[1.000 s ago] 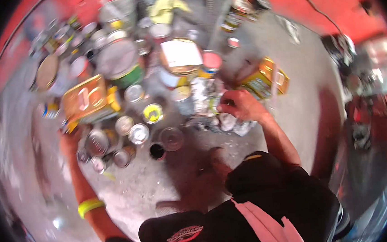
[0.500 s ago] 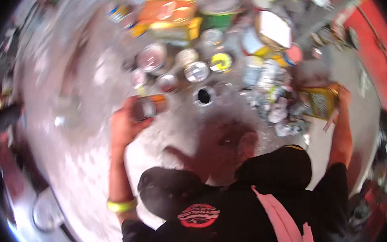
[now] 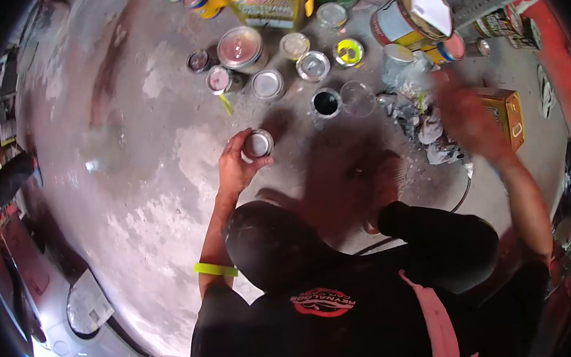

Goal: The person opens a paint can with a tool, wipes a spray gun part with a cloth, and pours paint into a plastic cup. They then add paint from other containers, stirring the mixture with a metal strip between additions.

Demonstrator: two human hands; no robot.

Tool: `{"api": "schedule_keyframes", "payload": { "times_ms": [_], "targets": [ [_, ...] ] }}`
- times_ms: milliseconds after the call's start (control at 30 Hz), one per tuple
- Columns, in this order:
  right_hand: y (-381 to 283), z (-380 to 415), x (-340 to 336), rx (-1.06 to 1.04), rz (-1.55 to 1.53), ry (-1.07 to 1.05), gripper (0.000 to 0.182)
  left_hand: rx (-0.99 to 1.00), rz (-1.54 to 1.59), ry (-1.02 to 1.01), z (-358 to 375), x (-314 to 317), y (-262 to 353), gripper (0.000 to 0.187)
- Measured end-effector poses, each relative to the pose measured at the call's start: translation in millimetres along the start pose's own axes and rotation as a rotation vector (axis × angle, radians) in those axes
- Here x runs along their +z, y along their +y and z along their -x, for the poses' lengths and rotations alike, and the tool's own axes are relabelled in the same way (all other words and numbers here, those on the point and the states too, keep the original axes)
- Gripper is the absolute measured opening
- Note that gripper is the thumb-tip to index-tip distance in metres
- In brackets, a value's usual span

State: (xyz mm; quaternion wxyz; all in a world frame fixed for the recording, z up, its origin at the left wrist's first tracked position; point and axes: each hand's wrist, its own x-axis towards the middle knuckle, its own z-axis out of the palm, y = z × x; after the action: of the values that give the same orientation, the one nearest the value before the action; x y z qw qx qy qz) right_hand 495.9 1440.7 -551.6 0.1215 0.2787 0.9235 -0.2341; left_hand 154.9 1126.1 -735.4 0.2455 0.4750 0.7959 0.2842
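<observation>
My left hand (image 3: 236,163) grips a small round paint can (image 3: 258,144), its lid facing up, above the concrete floor. My right hand (image 3: 463,114) is smeared by motion, so its fingers cannot be made out. It passes between the crumpled plastic and paper (image 3: 429,130) and a rectangular yellow tin (image 3: 512,119), partly covering both. Ahead of my left hand stand a lidded small can (image 3: 267,84) and a can with dark contents (image 3: 326,103). Against the dark one rests a clear round lid or cup (image 3: 358,99).
Paint cans crowd the far floor, among them a large pinkish-topped can (image 3: 240,48), a can with yellow paint (image 3: 349,52) and an orange-topped tin (image 3: 265,5). A thin hose (image 3: 463,198) lies near my knees. A silver car part (image 3: 77,342) sits lower left.
The can in my left hand has turned from lying sideways to lid-up, moving right. My right hand has left the yellow tin and swung inward. The view has shifted.
</observation>
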Motion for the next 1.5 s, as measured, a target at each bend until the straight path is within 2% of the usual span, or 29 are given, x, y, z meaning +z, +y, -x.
{"api": "schedule_keyframes", "payload": {
  "times_ms": [33, 67, 100, 133, 167, 200, 300, 467, 567, 667, 900, 967, 1100, 1200, 1267, 1300, 1367, 1500],
  "targets": [
    [-63, -27, 13, -0.202, -0.001, -0.003, 0.025, -0.022, 0.046, 0.021, 2, 1, -2, 0.087],
    [-66, -41, 57, -0.243, -0.175, -0.116, 0.018, -0.046, 0.096, 0.046, 9, 5, -4, 0.086],
    [-93, -57, 82, -0.227, -0.364, -0.102, 0.016, -0.072, 0.105, 0.054, 20, 10, -8, 0.086],
    [-106, -73, 117, -0.240, -0.388, -0.118, 0.015, -0.071, 0.150, 0.089, 25, 14, -13, 0.084],
    [-100, -89, 171, -0.424, -0.274, -0.061, 0.014, -0.064, 0.189, 0.133, 28, 15, -20, 0.083],
    [-137, -104, 165, -0.194, -0.384, -0.230, 0.014, -0.075, 0.189, 0.153, 32, 15, -27, 0.083],
    [-166, -124, 204, -0.193, -0.239, -0.143, 0.016, -0.023, 0.271, 0.128, 39, 15, -33, 0.081],
    [-192, -125, 206, -0.038, -0.128, -0.162, 0.021, -0.034, 0.259, 0.170, 49, 24, -30, 0.080],
    [-196, -126, 215, -0.085, -0.141, -0.072, 0.028, -0.065, 0.382, 0.165, 51, 26, -29, 0.077],
    [-202, -123, 211, -0.037, -0.089, -0.115, 0.033, -0.058, 0.333, 0.162, 51, 27, -27, 0.078],
    [-212, -125, 206, -0.033, -0.049, -0.066, 0.029, -0.078, 0.366, 0.153, 52, 24, -21, 0.076],
    [-229, -126, 180, 0.076, 0.029, -0.317, 0.041, -0.125, 0.265, 0.113, 53, 25, -13, 0.075],
    [-223, -133, 197, 0.086, -0.036, -0.265, 0.032, -0.112, 0.262, 0.157, 50, 31, -14, 0.075],
    [-200, -134, 239, 0.181, -0.163, -0.304, 0.032, -0.105, 0.231, 0.085, 50, 22, -13, 0.075],
    [-173, -134, 279, -0.012, -0.576, -0.106, 0.038, -0.127, 0.182, 0.021, 47, 13, -9, 0.072],
    [-167, -134, 294, -0.017, -0.581, -0.111, 0.038, -0.135, 0.177, 0.023, 46, 11, -6, 0.072],
    [-165, -134, 307, -0.013, -0.829, -0.108, 0.042, -0.180, 0.169, -0.033, 44, 8, 0, 0.073],
    [-164, -133, 301, -0.062, -0.927, -0.101, 0.043, -0.157, 0.141, -0.061, 44, 11, -3, 0.078]
  ]
}}
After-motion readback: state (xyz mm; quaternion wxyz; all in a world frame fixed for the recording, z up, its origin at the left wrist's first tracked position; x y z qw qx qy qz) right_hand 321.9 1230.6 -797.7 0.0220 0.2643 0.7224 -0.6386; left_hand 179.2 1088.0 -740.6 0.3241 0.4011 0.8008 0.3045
